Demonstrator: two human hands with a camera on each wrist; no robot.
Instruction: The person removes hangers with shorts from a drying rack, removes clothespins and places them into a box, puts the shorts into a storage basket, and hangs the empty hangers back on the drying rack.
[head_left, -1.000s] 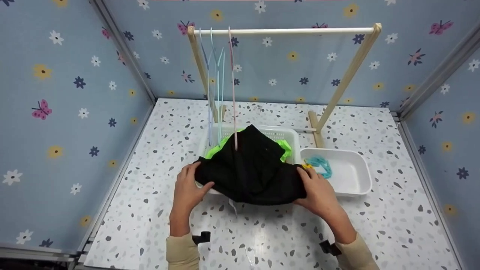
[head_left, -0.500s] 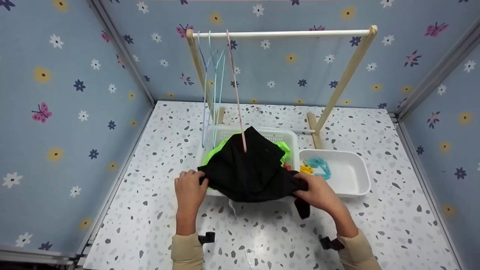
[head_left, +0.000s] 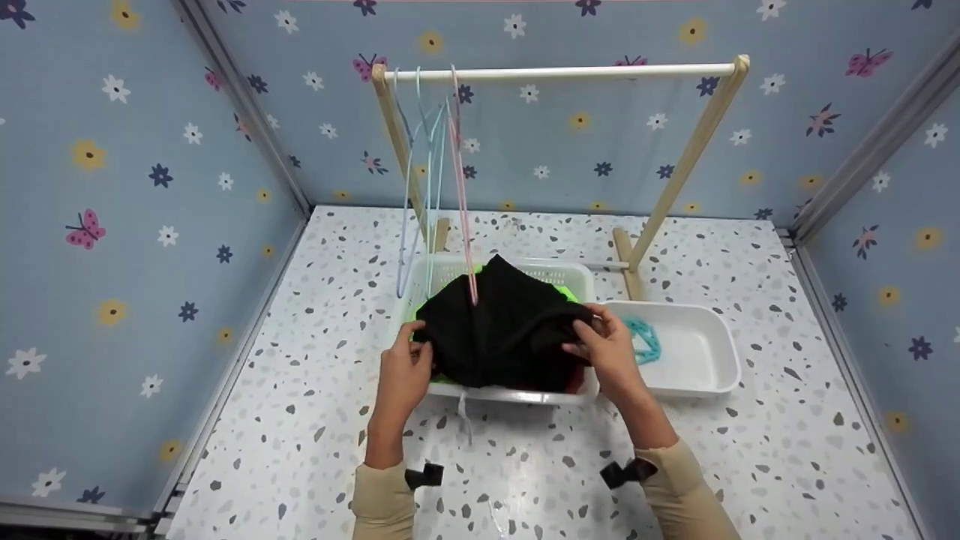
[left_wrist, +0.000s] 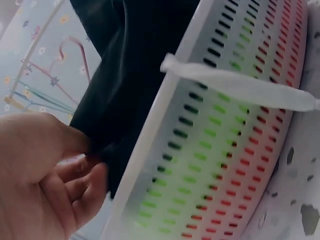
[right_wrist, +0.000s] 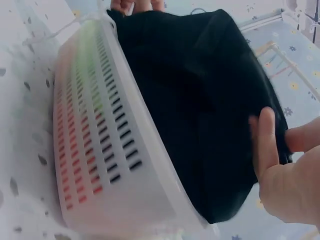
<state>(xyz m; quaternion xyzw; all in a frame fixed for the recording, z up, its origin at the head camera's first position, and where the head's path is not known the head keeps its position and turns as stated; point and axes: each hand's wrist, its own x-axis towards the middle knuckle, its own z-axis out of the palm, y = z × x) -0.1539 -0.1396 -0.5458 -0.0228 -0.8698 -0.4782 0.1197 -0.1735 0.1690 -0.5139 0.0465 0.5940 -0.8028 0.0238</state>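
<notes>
A black garment (head_left: 499,330) is bunched over the white perforated basket (head_left: 525,396); its exact kind is unclear. The left hand (head_left: 405,367) pinches its left edge, thumb against curled fingers, as the left wrist view shows. On the other side the right hand (head_left: 609,352) holds the right edge between thumb and fingers and lifts it, so the cloth gapes there. In the right wrist view, the cloth (right_wrist: 195,85) spans between both hands above the basket's rim. Bright green cloth (head_left: 566,292) shows beneath, and red cloth is visible through the basket's holes.
A pink hanger (head_left: 463,210) hangs from the rack's white rod (head_left: 570,73), its lower end overlapping the garment in view. Blue hanger (head_left: 403,225) and green hanger (head_left: 430,202) hang to its left. Right of the basket, a white tray (head_left: 697,352) holds turquoise clips (head_left: 646,346).
Both hands have drawn inward, the right one also upward, and the garment's front edge has risen off the basket's front rim. The pink hanger has swung.
</notes>
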